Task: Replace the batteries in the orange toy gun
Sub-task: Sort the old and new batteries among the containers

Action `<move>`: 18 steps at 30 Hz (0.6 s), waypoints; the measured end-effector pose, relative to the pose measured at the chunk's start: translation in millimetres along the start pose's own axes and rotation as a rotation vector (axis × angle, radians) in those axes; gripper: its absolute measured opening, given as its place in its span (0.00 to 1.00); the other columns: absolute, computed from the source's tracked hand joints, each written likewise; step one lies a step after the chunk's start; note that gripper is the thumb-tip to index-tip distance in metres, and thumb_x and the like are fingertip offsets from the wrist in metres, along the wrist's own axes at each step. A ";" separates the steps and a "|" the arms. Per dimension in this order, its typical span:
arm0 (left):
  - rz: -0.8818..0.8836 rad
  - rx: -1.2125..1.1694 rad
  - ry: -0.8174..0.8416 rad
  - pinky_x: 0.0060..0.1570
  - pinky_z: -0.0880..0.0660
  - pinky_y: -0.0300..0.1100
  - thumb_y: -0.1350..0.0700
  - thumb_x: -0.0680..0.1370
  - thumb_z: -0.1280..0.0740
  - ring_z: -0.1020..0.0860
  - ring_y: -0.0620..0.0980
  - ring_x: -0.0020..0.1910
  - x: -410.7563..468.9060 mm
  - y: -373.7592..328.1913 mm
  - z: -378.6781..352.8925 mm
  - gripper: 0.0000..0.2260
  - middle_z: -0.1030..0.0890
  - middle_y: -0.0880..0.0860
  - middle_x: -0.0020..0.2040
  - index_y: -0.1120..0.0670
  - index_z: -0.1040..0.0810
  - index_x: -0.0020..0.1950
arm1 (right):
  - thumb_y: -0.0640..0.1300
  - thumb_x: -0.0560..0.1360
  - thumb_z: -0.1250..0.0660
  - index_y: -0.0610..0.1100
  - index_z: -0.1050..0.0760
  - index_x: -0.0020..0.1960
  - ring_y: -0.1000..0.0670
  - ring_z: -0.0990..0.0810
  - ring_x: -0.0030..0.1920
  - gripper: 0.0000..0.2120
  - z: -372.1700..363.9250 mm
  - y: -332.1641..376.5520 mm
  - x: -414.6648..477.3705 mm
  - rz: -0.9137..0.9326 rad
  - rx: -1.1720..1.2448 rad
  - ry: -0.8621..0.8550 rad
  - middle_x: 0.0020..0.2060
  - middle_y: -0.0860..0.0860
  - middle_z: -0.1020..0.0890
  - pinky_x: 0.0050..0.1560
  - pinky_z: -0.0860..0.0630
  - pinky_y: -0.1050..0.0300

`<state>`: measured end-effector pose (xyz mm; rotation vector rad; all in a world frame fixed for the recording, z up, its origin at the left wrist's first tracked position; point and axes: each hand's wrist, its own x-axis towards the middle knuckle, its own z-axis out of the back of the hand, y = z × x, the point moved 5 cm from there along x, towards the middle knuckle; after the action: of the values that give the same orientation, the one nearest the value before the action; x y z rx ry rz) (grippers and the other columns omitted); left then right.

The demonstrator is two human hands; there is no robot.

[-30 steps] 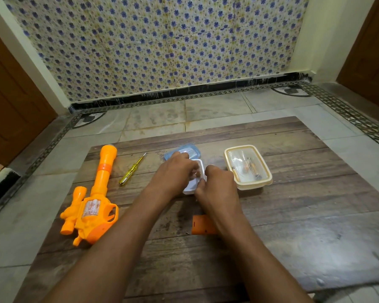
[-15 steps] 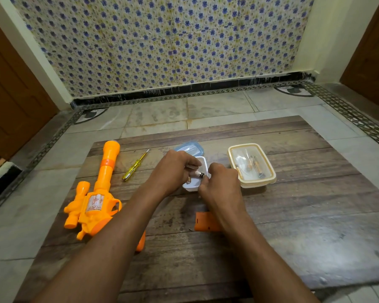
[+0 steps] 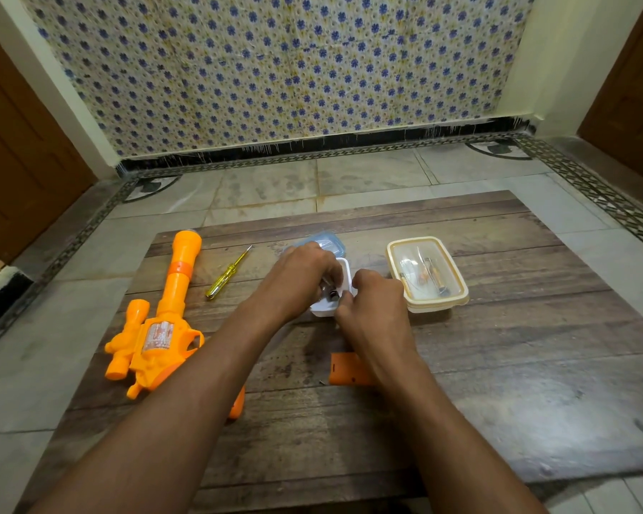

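Observation:
The orange toy gun [image 3: 164, 313] lies on the wooden board [image 3: 498, 365] at the left, barrel pointing away from me. Its orange battery cover [image 3: 344, 369] lies near the middle, partly under my right wrist. My left hand [image 3: 297, 280] reaches into a small white box [image 3: 344, 276] and holds batteries [image 3: 329, 291] with curled fingers. My right hand [image 3: 375, 309] grips the box's near right edge. The inside of the box is mostly hidden by my hands.
A yellow screwdriver [image 3: 228, 278] lies between the gun and the box. A blue lid [image 3: 325, 241] sits behind the white box. A closed clear container with a cream rim [image 3: 427, 278] stands to the right. Tiled floor surrounds the board.
My left hand has kept working in the white box with the batteries between its fingers. My right hand stays at the box's edge. The view shifted slightly.

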<state>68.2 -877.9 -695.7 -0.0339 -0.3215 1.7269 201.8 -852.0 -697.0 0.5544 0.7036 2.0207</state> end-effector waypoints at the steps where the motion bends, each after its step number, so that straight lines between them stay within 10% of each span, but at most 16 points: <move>1: -0.019 0.005 -0.007 0.46 0.22 0.51 0.69 0.67 0.25 0.22 0.51 0.48 0.1 0.1 -0.9 0.16 0.14 0.48 0.44 0.48 0.12 0.44 | 0.44 0.80 0.33 0.40 0.20 0.53 0.49 0.24 0.39 0.09 0.5 0.1 -0.3 0.001 0.002 0.001 0.43 0.44 0.18 0.38 0.30 0.57; 18: -0.014 -0.194 -0.030 0.44 0.18 0.49 0.74 0.69 0.26 0.19 0.50 0.48 -2.4 3.8 0.6 0.16 0.22 0.52 0.53 0.56 0.13 0.49 | 0.45 0.80 0.33 0.40 0.20 0.58 0.52 0.27 0.40 0.11 2.9 -0.2 -1.6 0.005 0.014 0.007 0.49 0.45 0.17 0.39 0.30 0.59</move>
<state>64.9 -880.9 -696.3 -0.1468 -0.5095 1.6790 204.5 -852.5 -695.2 0.5577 0.7225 2.0243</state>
